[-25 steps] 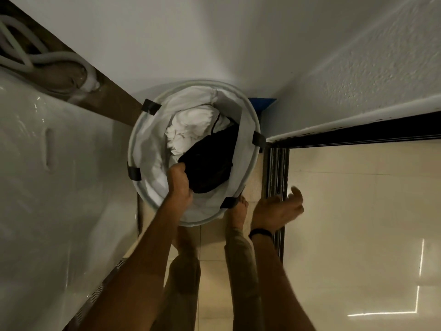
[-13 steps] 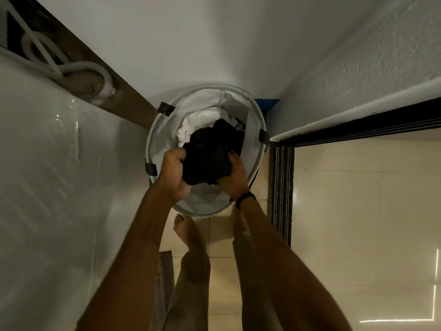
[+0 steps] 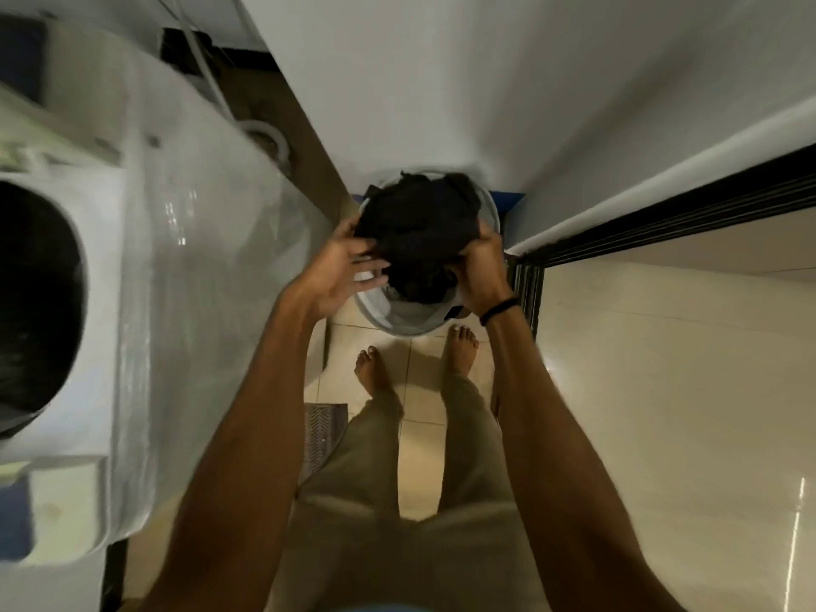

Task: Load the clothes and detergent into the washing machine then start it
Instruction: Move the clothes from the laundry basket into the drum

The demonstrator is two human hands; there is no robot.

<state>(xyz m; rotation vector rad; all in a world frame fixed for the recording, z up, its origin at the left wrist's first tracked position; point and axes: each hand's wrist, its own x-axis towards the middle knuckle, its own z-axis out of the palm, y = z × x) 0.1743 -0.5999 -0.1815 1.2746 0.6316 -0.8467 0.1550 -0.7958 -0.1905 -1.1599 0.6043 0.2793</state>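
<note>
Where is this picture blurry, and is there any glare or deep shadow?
Head view: motion blur smears the white washing machine on the left. The bundle of dark clothes reads as a nearly featureless black mass in the dim light. Thin bright glare streaks lie on the glossy cream floor tiles at the right edge.
</note>
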